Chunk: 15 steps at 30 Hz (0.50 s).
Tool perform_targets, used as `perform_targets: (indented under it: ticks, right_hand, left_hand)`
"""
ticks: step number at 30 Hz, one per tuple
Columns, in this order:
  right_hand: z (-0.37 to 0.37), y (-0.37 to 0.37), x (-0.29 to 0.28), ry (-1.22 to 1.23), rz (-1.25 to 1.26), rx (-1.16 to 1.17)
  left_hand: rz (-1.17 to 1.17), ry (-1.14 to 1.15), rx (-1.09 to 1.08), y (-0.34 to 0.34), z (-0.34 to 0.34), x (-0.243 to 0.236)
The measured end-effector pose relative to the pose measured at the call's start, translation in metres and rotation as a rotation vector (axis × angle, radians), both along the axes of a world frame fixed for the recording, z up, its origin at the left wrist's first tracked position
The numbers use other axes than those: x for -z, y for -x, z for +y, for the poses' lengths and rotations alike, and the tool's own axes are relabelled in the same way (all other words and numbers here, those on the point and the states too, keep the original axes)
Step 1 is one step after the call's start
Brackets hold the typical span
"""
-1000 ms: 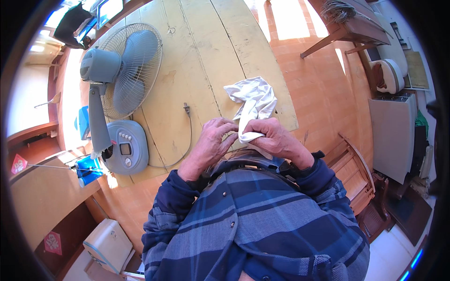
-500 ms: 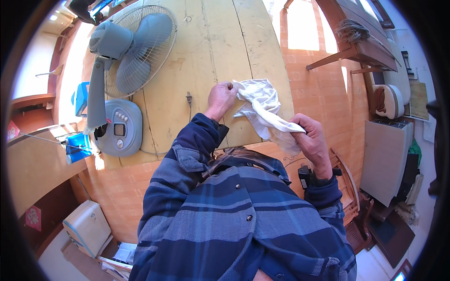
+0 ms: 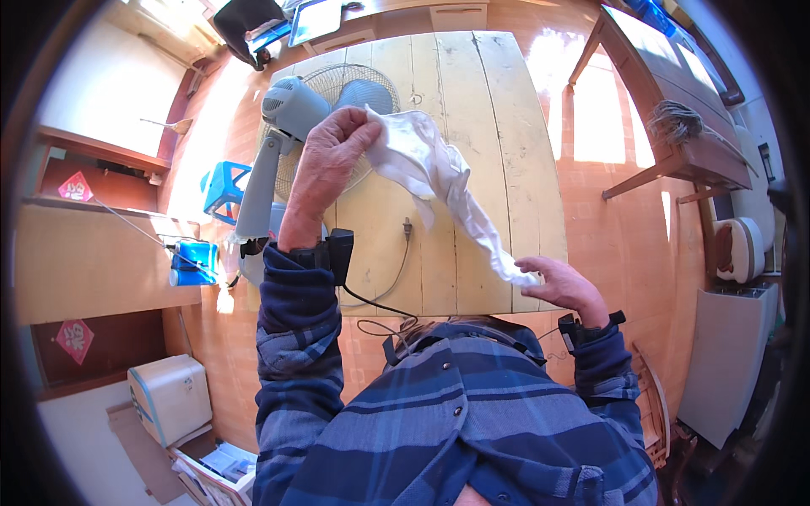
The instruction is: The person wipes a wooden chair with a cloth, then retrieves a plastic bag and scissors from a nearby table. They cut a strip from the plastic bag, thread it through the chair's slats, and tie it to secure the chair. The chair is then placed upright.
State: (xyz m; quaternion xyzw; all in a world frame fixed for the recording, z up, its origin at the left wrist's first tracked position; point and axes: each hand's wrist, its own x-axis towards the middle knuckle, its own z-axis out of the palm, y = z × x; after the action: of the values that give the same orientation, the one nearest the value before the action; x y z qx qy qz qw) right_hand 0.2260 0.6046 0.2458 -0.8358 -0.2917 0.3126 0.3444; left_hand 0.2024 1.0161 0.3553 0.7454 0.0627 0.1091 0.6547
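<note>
My left hand [image 3: 331,160] is closed on a corner of a white cloth [image 3: 426,152], raised in front of the fan. My right hand [image 3: 564,287] grips the cloth's twisted lower end near the table's front edge, so the cloth stretches diagonally between them, bunched at the top. Behind my left hand stands a grey-blue electric fan [image 3: 291,105] with a wire guard; my left arm partly hides its base. Its cord, ending in a plug [image 3: 407,229], lies on the yellow plank table [image 3: 523,118].
A wooden piece of furniture with grey string [image 3: 675,118] stands at the right. Blue stools [image 3: 224,190] and a blue container [image 3: 194,266] are at the left. A cream box [image 3: 169,396] is lower left, a grey metal cabinet [image 3: 726,354] lower right.
My left hand has risen forward and leftward with the cloth's corner; my right hand has moved rightward and down. The cloth has been lifted and stretched out. The view has tilted.
</note>
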Motion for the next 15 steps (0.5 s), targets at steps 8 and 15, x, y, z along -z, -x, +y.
perform_targets:
  ticks: [8, 15]
  right_hand:
    - [0.094, -0.040, -0.068, -0.601, -0.123, 0.131]
    - [0.132, -0.050, -0.064, -0.663, 0.238, 0.075]
  left_hand:
    - [0.265, -0.134, 0.363, 0.008, -0.034, 0.008]
    - [0.257, -0.264, 0.513, 0.007, -0.055, 0.021]
